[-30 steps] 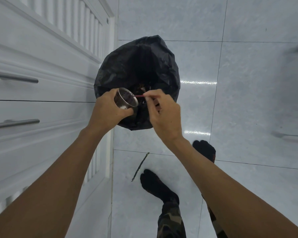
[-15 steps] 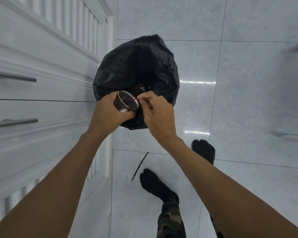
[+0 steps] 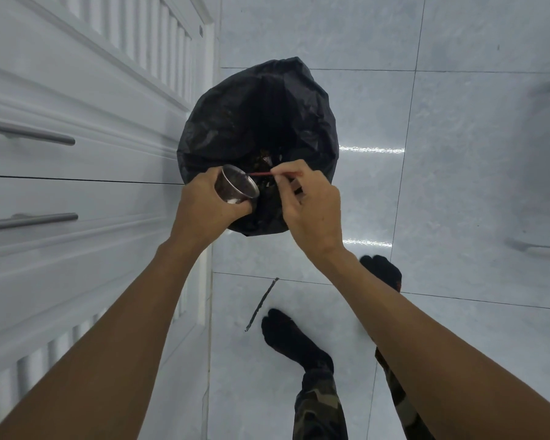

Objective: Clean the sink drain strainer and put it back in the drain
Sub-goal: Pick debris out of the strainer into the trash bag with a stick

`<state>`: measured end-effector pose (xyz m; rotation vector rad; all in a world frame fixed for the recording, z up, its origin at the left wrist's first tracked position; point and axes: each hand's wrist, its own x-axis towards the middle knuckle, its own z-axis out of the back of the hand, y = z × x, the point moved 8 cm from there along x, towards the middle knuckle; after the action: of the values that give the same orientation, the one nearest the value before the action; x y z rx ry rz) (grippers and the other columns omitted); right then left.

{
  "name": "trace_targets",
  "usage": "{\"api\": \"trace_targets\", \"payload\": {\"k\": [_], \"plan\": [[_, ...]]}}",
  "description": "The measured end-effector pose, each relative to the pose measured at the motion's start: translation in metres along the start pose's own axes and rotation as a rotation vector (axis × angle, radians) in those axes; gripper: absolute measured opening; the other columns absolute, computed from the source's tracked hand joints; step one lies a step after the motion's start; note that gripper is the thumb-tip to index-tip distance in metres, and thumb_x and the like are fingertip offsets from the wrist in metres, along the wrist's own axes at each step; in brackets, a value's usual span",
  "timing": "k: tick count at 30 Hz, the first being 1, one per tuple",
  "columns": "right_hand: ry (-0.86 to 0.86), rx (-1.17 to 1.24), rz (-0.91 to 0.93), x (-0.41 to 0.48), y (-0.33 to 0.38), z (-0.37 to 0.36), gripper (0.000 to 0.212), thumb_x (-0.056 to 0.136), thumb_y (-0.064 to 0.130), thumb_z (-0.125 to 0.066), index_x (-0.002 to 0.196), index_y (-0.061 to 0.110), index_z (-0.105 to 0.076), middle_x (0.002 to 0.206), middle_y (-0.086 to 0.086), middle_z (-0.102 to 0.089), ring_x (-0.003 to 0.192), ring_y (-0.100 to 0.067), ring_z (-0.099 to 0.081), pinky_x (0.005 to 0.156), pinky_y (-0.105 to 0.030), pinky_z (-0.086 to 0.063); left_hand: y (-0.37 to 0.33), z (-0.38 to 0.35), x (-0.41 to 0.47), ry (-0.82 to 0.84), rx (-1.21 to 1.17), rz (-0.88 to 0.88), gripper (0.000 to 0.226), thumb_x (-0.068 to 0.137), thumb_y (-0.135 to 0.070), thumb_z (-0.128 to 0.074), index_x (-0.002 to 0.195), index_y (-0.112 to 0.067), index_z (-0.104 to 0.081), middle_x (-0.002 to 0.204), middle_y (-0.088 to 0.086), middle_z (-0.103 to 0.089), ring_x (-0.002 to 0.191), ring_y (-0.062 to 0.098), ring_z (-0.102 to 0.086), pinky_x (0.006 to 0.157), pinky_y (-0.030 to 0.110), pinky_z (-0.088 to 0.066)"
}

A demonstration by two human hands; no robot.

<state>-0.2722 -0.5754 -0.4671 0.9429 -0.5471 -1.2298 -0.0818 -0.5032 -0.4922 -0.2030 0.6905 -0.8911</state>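
**A:** What is proving hard to make out?

**B:** The small round shiny metal drain strainer (image 3: pixel 235 187) is partly hiding inside the left hand (image 3: pixel 204 211), whose fingers are curling round its wall. Dark bits and a pale patch are clinging inside it. I cannot tell what they are.

**A:** And the other hand?

**B:** The right hand (image 3: pixel 311 211) is pinching a thin red stick (image 3: pixel 261 174) between thumb and forefinger. The tip is reaching the strainer's rim, but I cannot tell whether it is touching.

**A:** Where is the strainer sitting?

**B:** It is hanging tilted over the mouth of the crinkled black plastic bin bag (image 3: pixel 254 122). Deep inside, only murky dark scraps are showing. The bag is standing on the pale tiled floor (image 3: pixel 458 192), just beside the white cabinet (image 3: pixel 77 173).
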Motion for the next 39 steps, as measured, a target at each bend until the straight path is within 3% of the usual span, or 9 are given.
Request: {"api": "trace_targets", "payload": {"k": [3,7,12,17,20,24,27,30,39], "plan": [[0.084,-0.037,0.028,-0.003,0.005,-0.009,0.014,0.100,0.023,-0.062,0.109,0.020,-0.072,0.096,0.006,-0.073,0.085,-0.009,-0.063,0.081,-0.023,-0.057,-0.002,-0.001,0.000,0.007,-0.004,-0.013,0.073,0.074,-0.050,-0.083,0.135,-0.021,-0.054,0.121,-0.001,-0.064,0.099,0.009,-0.052,0.069,0.005,-0.034],[-0.085,-0.013,-0.085,0.006,-0.008,0.012,0.014,0.102,0.027,-0.059,0.111,0.022,-0.069,0.096,0.009,-0.071,0.083,-0.009,-0.063,0.076,-0.020,-0.056,-0.002,0.001,-0.003,-0.003,-0.037,-0.005,0.077,0.071,-0.047,-0.086,0.136,-0.022,-0.052,0.112,-0.013,-0.054,0.099,0.009,-0.051,0.066,0.003,-0.033],[-0.045,-0.034,-0.051,0.006,0.004,0.014,0.017,0.101,0.031,-0.060,0.113,0.024,-0.069,0.100,0.009,-0.071,0.086,-0.009,-0.063,0.080,-0.014,-0.053,0.001,0.012,-0.005,-0.049,-0.098,0.073,0.082,0.070,-0.038,-0.089,0.136,-0.024,-0.042,0.115,-0.012,-0.052,0.100,0.010,-0.053,0.066,0.003,-0.036],[-0.060,-0.117,-0.037,0.012,0.016,0.026,0.021,0.103,0.034,-0.056,0.116,0.025,-0.069,0.107,0.007,-0.073,0.092,-0.011,-0.065,0.085,-0.014,-0.048,-0.022,0.028,-0.017,-0.104,-0.193,0.023,0.079,0.071,-0.029,-0.088,0.135,-0.023,-0.041,0.123,-0.005,-0.057,0.110,0.015,-0.058,0.082,0.022,-0.055],[-0.040,-0.147,-0.034,0.015,0.021,0.036,0.022,0.103,0.035,-0.056,0.117,0.026,-0.069,0.109,0.006,-0.073,0.094,-0.012,-0.065,0.087,-0.013,-0.044,-0.042,0.045,-0.028,-0.210,-0.211,-0.005,0.077,0.073,-0.032,-0.088,0.137,-0.019,-0.046,0.130,0.000,-0.054,0.120,0.017,-0.053,0.099,0.037,-0.053],[-0.016,-0.184,-0.036,0.014,0.035,0.059,0.024,0.103,0.037,-0.054,0.119,0.025,-0.069,0.109,0.005,-0.073,0.095,-0.011,-0.065,0.085,-0.010,-0.042,-0.065,0.066,-0.045,-0.298,-0.256,-0.006,0.074,0.074,-0.037,-0.087,0.135,-0.021,-0.049,0.129,-0.004,-0.056,0.118,0.011,-0.053,0.099,0.029,-0.053],[-0.009,-0.196,-0.019,0.013,0.061,0.083,0.024,0.103,0.038,-0.053,0.118,0.027,-0.068,0.106,0.007,-0.072,0.091,-0.008,-0.063,0.080,-0.006,-0.040,-0.089,0.087,-0.062,-0.318,-0.321,0.003,0.074,0.071,-0.035,-0.089,0.133,-0.022,-0.050,0.126,-0.007,-0.058,0.114,0.008,-0.055,0.096,0.022,-0.053],[0.019,-0.202,-0.014,0.013,0.098,0.109,0.024,0.104,0.038,-0.053,0.121,0.028,-0.067,0.109,0.009,-0.072,0.093,-0.009,-0.063,0.082,-0.018,-0.052,-0.116,0.117,-0.085,-0.365,-0.379,0.043,0.076,0.069,-0.033,-0.090,0.133,-0.021,-0.050,0.124,-0.008,-0.058,0.114,0.008,-0.056,0.094,0.020,-0.053],[-0.009,-0.198,0.149,0.003,0.277,0.213,0.017,0.103,0.033,-0.053,0.113,0.031,-0.065,0.104,0.016,-0.068,0.092,-0.006,-0.061,0.075,-0.023,-0.051,-0.208,0.261,-0.173,-0.475,-0.447,0.072,0.076,0.062,-0.043,-0.086,0.127,-0.029,-0.048,0.123,-0.010,-0.056,0.113,0.014,-0.058,0.097,0.044,-0.053]]}}
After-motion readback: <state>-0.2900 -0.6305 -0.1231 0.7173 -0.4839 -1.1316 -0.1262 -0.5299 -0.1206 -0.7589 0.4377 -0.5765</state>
